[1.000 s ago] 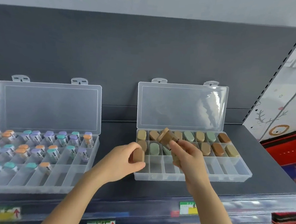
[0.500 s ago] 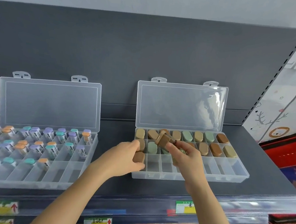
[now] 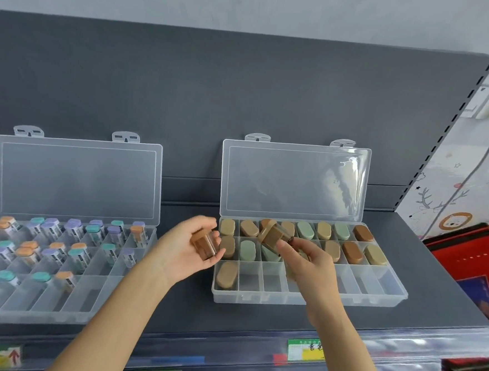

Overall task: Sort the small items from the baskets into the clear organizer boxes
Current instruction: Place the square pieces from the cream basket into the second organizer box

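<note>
The right clear organizer box [image 3: 287, 300] lies open on the dark shelf, its two back rows holding tan, green and brown oval-capped containers. One tan container [image 3: 227, 274] lies in the front-left compartment. My left hand [image 3: 180, 253] hovers just left of this box, palm up, and holds a small brown-capped container [image 3: 204, 242]. Above the box's middle rows, my right hand [image 3: 308, 266] grips a brown-capped container [image 3: 273, 233] at its fingertips; what else lies in its palm is hidden.
A second open organizer box [image 3: 55, 314] at left holds several purple, teal and orange capped vials. A red basket [image 3: 469, 259] stands at the right edge. The shelf's front rail carries price labels [image 3: 305, 349]. A dark back panel rises behind both lids.
My left hand set a tan container into the front-left compartment, then drew back to the left, and now holds a brown-capped one. My right hand stayed over the box.
</note>
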Demonstrator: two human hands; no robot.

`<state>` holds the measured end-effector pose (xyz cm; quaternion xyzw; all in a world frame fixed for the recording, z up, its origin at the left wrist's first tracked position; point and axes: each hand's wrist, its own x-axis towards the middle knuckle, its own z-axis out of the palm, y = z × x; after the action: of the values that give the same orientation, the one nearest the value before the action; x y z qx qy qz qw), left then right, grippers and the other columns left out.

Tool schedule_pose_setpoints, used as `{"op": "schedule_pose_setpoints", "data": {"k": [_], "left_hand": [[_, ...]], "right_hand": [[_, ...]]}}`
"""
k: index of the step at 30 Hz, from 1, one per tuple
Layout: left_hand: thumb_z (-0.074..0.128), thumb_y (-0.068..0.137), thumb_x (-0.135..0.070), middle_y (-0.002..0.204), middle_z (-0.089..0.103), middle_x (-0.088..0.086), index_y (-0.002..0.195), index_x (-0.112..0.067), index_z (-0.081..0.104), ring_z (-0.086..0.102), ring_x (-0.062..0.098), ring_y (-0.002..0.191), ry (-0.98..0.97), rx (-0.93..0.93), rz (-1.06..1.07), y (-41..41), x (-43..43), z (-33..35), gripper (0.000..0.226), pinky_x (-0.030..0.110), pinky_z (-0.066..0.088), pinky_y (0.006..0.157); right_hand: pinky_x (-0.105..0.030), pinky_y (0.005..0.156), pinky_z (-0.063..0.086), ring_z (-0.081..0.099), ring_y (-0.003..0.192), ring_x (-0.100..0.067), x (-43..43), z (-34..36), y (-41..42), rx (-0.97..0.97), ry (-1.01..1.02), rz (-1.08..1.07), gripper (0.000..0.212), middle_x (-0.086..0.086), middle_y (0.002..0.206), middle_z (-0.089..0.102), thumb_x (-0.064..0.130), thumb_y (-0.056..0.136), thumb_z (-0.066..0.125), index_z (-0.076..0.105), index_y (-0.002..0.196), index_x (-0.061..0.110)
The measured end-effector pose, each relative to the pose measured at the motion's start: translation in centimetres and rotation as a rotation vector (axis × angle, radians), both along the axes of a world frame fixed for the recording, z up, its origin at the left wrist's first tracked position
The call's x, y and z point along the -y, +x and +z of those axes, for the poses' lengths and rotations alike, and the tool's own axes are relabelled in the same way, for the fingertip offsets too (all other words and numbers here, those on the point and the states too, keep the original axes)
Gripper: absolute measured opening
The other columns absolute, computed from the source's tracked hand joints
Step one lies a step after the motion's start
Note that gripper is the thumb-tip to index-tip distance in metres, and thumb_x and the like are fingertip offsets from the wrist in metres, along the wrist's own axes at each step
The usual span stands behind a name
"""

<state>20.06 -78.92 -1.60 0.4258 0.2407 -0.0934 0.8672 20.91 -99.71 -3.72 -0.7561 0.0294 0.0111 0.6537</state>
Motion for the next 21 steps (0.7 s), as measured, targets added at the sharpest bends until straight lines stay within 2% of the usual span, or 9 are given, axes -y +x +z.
{"op": "schedule_pose_setpoints", "data": {"k": [2, 4, 6, 8, 10, 14, 18, 21], "left_hand": [[0.056, 0.084, 0.006, 0.09, 0.057, 0.012, 0.106, -0.003, 0.06, 0.059, 0.022, 0.086, 0.13, 0.081, -0.051, -0.2, 0.3, -0.1, 0.024, 0.042, 0.051, 0.085], [0.055, 0.087, 0.007, 0.098, 0.055, 0.01, 0.112, -0.005, 0.06, 0.059, 0.023, 0.09, 0.276, 0.159, -0.109, -0.4, 0.6, -0.1, 0.028, 0.043, 0.052, 0.09], [0.063, 0.088, -0.005, 0.103, 0.056, 0.001, 0.115, -0.015, 0.06, 0.06, 0.018, 0.09, 0.562, 0.253, -0.199, -0.8, 1.1, -0.1, 0.029, 0.038, 0.052, 0.092], [0.071, 0.083, -0.02, 0.104, 0.061, -0.013, 0.113, -0.029, 0.059, 0.061, 0.002, 0.091, 0.969, 0.354, -0.299, -1.0, 1.7, -0.2, 0.034, 0.022, 0.051, 0.084], [0.075, 0.078, -0.029, 0.106, 0.06, -0.022, 0.112, -0.035, 0.057, 0.056, -0.007, 0.096, 1.179, 0.44, -0.395, -1.1, 2.6, -0.4, 0.04, 0.012, 0.044, 0.078], [0.074, 0.079, -0.035, 0.113, 0.054, -0.02, 0.116, -0.036, 0.049, 0.052, 0.001, 0.102, 1.351, 0.479, -0.549, -0.8, 3.9, -1.8, 0.045, 0.012, 0.043, 0.08], [0.073, 0.079, -0.038, 0.117, 0.043, -0.016, 0.111, -0.038, 0.043, 0.04, 0.009, 0.11, 1.459, 0.466, -0.556, -0.6, 4.4, -2.7, 0.044, 0.036, 0.046, 0.094], [0.075, 0.076, -0.041, 0.12, 0.041, -0.014, 0.107, -0.042, 0.041, 0.036, 0.01, 0.112, 1.478, 0.479, -0.515, -0.4, 4.7, -2.9, 0.047, 0.041, 0.044, 0.096]], "right_hand": [[-0.025, 0.067, 0.049, 0.058, 0.078, -0.014, 0.0, -0.1, 0.0, -0.003, 0.0, -0.003, 0.009, 0.006, 0.078, 0.065, 0.031, 0.086, 0.066, 0.069, 0.078, 0.029], [-0.021, 0.065, 0.047, 0.059, 0.081, -0.013, 0.1, -0.1, 0.0, -0.004, -0.003, 0.001, 0.006, 0.008, 0.08, 0.066, 0.032, 0.086, 0.066, 0.068, 0.081, 0.029], [-0.02, 0.065, 0.046, 0.059, 0.083, -0.013, 0.3, -0.2, 0.0, -0.004, -0.005, -0.002, 0.005, 0.008, 0.083, 0.066, 0.032, 0.086, 0.066, 0.068, 0.085, 0.029], [-0.02, 0.066, 0.045, 0.06, 0.083, -0.012, 0.5, -0.3, -0.1, 0.0, -0.009, -0.007, 0.008, 0.008, 0.083, 0.066, 0.033, 0.086, 0.066, 0.069, 0.09, 0.026], [-0.02, 0.065, 0.044, 0.059, 0.082, -0.012, 0.8, -0.3, -0.1, 0.002, -0.021, -0.018, 0.012, 0.008, 0.083, 0.067, 0.032, 0.086, 0.066, 0.07, 0.093, 0.023], [-0.02, 0.065, 0.044, 0.06, 0.085, -0.015, 1.5, -1.0, 0.1, 0.029, -0.102, -0.031, 0.022, 0.003, 0.092, 0.068, 0.036, 0.085, 0.066, 0.071, 0.1, 0.021], [-0.02, 0.071, 0.051, 0.058, 0.092, -0.014, 2.2, -2.1, 0.6, 0.078, -0.351, -0.043, 0.036, 0.0, 0.11, 0.06, 0.045, 0.082, 0.066, 0.068, 0.11, 0.023], [-0.018, 0.078, 0.047, 0.052, 0.098, -0.011, 1.8, -2.1, 0.5, 0.162, -0.545, -0.054, 0.041, 0.002, 0.121, 0.053, 0.043, 0.082, 0.068, 0.066, 0.117, 0.021]]}}
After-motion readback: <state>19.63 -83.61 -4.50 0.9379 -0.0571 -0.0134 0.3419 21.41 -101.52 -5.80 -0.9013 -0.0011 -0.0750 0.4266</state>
